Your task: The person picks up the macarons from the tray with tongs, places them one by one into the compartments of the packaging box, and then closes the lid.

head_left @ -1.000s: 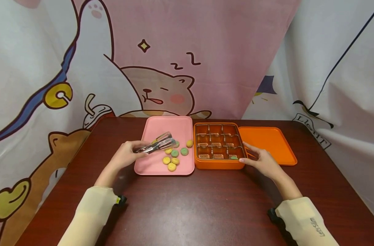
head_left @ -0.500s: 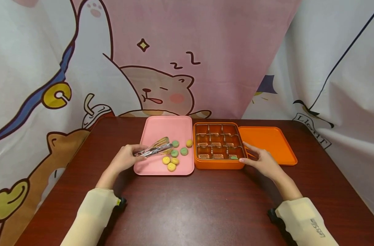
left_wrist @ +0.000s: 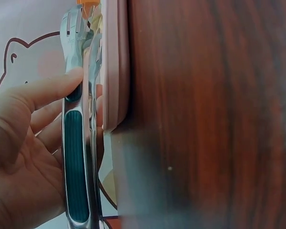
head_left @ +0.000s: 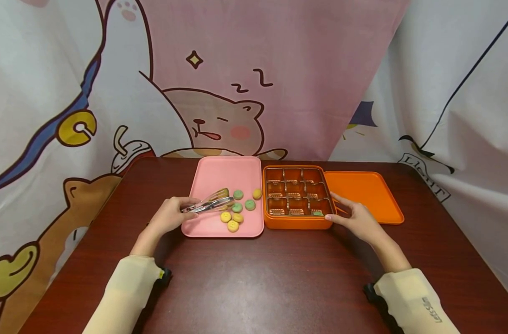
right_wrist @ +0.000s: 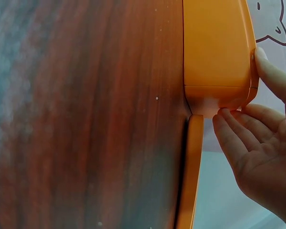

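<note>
My left hand (head_left: 169,214) holds a pair of metal tongs (head_left: 212,204) with dark green grip inserts, the thumb on one arm and the fingers behind the other. The tongs reach over a pink tray (head_left: 228,169), their tips beside the small round pieces on it. Several are yellow (head_left: 233,226) and a few green (head_left: 250,204), like little cookies. I cannot tell whether a piece sits between the tips. My right hand (head_left: 354,218) grips the near right corner of an orange box (head_left: 297,223), thumb at the rim and fingertips against its side, as the right wrist view shows.
Brown-tinted clear dividers (head_left: 293,189) split the box into several compartments; a green piece (head_left: 318,214) lies in the near right one. An orange lid (head_left: 372,195) lies flat right of the box. A printed curtain (head_left: 299,93) hangs behind the dark wooden table (head_left: 254,287).
The tips of the tongs have shifted left and slightly toward me over the tray, uncovering the far green piece. My right hand stays at the box corner.
</note>
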Demonstrator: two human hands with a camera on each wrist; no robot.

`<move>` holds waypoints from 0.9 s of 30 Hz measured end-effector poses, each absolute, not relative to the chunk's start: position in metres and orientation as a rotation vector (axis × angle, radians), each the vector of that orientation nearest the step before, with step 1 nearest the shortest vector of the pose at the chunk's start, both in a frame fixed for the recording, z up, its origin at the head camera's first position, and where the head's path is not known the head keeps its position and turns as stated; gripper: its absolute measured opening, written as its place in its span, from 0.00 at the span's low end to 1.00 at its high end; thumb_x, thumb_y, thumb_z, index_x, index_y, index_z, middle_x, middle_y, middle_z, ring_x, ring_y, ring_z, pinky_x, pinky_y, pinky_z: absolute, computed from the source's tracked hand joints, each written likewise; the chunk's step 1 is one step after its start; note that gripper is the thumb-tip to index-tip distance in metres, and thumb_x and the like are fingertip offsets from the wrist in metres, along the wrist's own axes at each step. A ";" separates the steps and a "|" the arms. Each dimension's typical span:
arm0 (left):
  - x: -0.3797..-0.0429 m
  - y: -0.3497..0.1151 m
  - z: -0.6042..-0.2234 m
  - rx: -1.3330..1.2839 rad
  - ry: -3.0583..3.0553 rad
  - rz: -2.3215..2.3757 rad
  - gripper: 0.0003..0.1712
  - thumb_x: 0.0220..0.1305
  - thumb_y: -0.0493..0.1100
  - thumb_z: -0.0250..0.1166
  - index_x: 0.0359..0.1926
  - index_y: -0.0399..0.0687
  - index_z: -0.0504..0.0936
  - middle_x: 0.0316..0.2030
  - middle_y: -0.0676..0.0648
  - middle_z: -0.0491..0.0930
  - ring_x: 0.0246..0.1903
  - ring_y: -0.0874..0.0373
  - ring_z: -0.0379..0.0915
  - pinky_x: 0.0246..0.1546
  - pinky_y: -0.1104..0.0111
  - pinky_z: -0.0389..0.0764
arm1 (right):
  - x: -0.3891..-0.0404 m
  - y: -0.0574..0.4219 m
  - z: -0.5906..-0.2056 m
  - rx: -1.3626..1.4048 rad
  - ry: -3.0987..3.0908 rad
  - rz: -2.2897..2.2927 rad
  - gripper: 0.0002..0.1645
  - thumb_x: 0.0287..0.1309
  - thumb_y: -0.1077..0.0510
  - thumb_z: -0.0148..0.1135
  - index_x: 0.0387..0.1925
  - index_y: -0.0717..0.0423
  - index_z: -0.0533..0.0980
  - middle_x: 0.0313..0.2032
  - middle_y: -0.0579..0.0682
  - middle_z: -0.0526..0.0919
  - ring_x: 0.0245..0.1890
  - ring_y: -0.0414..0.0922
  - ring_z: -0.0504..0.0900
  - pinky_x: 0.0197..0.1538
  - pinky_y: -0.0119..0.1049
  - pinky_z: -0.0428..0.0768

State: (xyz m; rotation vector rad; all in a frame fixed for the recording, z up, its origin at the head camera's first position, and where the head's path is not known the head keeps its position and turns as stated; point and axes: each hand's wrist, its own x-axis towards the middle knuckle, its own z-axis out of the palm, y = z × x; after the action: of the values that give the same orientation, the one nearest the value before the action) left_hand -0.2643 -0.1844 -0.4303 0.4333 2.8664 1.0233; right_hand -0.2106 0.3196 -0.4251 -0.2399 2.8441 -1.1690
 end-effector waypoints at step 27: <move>-0.266 -0.178 -0.432 0.358 2.948 0.942 0.16 0.61 0.34 0.67 0.52 0.43 0.86 0.46 0.39 0.87 0.50 0.43 0.81 0.52 0.48 0.78 | -0.210 0.318 -0.425 -0.232 2.843 -1.175 0.48 0.61 0.43 0.67 0.76 0.55 0.58 0.72 0.67 0.62 0.71 0.67 0.62 0.67 0.67 0.62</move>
State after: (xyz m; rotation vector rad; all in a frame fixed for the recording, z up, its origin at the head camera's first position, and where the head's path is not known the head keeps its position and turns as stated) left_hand -0.2662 -0.1782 -0.4316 0.3583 2.9477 0.9415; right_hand -0.2101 0.3185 -0.4252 -0.2320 2.8434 -1.1750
